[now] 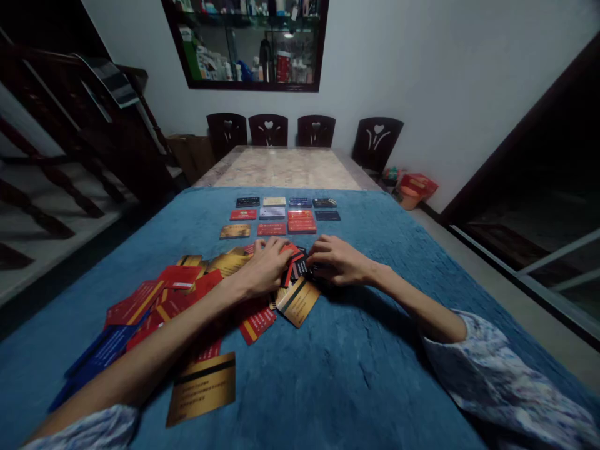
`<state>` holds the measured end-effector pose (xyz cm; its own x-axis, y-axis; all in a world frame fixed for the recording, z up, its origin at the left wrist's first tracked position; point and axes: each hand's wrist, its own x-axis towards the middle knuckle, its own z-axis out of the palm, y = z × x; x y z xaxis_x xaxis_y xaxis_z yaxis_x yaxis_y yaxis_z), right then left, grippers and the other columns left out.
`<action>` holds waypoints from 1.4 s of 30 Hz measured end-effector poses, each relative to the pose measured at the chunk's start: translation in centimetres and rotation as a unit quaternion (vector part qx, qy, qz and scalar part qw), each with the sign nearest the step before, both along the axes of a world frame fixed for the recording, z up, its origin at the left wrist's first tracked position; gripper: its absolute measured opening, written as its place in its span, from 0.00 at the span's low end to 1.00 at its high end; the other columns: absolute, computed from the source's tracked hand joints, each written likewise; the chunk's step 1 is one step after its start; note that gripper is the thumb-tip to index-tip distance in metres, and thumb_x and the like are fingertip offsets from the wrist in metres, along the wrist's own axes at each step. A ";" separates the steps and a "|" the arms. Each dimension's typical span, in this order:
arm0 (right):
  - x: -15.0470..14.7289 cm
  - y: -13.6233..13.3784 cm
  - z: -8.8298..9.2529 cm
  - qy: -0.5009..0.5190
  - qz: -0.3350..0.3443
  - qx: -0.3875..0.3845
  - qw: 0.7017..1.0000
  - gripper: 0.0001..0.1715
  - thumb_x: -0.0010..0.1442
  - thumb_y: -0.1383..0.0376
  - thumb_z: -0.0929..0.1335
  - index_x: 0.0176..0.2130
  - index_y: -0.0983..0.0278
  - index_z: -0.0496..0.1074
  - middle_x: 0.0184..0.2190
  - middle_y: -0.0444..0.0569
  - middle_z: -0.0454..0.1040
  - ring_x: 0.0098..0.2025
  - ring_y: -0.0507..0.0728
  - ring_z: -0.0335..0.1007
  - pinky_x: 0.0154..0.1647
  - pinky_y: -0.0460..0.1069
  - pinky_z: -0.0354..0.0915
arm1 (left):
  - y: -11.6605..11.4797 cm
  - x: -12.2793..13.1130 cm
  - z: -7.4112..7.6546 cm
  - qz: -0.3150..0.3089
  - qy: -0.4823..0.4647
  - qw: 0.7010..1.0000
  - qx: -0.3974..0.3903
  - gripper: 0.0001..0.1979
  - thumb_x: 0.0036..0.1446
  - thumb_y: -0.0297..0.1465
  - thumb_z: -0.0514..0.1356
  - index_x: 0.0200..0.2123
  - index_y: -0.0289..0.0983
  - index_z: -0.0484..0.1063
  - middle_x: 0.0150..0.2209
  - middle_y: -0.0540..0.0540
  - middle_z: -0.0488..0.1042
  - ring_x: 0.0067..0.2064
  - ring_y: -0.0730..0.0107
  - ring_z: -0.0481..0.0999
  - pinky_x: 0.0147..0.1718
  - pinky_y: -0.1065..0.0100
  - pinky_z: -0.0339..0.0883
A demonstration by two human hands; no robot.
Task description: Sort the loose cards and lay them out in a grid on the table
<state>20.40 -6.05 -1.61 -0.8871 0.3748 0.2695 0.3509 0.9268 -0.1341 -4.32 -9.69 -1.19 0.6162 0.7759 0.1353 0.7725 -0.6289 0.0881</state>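
Note:
A loose heap of plastic cards (187,294), red, gold and blue, lies scattered on a blue cloth (356,375). My left hand (265,269) rests on the heap's right end, fingers curled over red and black cards. My right hand (337,259) meets it from the right, fingers bent and pinching at the same small cluster of cards (295,265). A gold card (300,301) lies just below both hands. Beyond them, several cards sit in neat rows (281,215). Another gold card (202,387) lies alone near my left forearm.
The blue cloth covers the near part of a long marble-topped table (285,167). Several dark chairs (269,129) stand at its far end below a wall cabinet (248,40). A staircase (70,125) rises on the left. Red bags (415,187) lie on the floor at right.

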 end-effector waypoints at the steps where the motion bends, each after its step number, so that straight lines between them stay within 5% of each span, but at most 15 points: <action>1: -0.2 -0.5 0.1 0.009 0.021 -0.006 1.000 0.13 0.63 0.65 0.68 0.47 0.62 0.77 0.43 0.54 0.75 0.45 0.61 0.63 0.47 0.57 0.62 | 0.0 -0.1 0.0 -0.005 -0.006 1.000 0.001 0.23 0.57 0.27 0.61 0.57 0.37 0.69 0.62 0.33 0.66 0.60 0.45 0.63 0.55 0.44 0.56; 14: -1.7 -2.9 -0.2 -0.032 0.062 -0.040 0.997 0.30 0.56 0.62 0.72 0.57 0.64 0.73 0.55 0.56 0.75 0.54 0.65 0.61 0.55 0.62 0.61 | 0.5 -0.8 -0.8 -0.040 -0.028 0.998 0.032 0.16 0.56 0.32 0.67 0.48 0.36 0.76 0.59 0.33 0.68 0.58 0.45 0.64 0.54 0.44 0.57; 27: -1.0 -2.1 -0.2 -0.020 0.050 -0.018 0.998 0.29 0.57 0.59 0.71 0.56 0.64 0.72 0.50 0.59 0.72 0.48 0.64 0.61 0.48 0.60 0.63 | 1.0 -0.9 -1.2 -0.031 -0.076 0.996 0.022 0.10 0.63 0.30 0.58 0.45 0.37 0.77 0.55 0.35 0.71 0.55 0.51 0.67 0.52 0.46 0.58; 37: 0.4 0.0 -1.0 0.066 0.030 -0.003 0.997 0.30 0.64 0.52 0.68 0.58 0.67 0.70 0.49 0.59 0.70 0.48 0.63 0.63 0.49 0.60 0.65 | 0.8 -0.8 -0.5 -0.055 -0.136 0.989 -0.012 0.20 0.59 0.24 0.60 0.54 0.39 0.72 0.53 0.39 0.73 0.55 0.53 0.69 0.52 0.49 0.59; 42: 1.0 0.7 -1.4 0.057 -0.045 0.031 0.997 0.30 0.64 0.48 0.67 0.57 0.63 0.70 0.49 0.59 0.71 0.49 0.64 0.63 0.48 0.60 0.64 | 0.7 -0.8 -0.6 -0.058 -0.146 0.988 0.004 0.21 0.57 0.20 0.58 0.53 0.39 0.72 0.52 0.40 0.73 0.55 0.54 0.70 0.52 0.50 0.60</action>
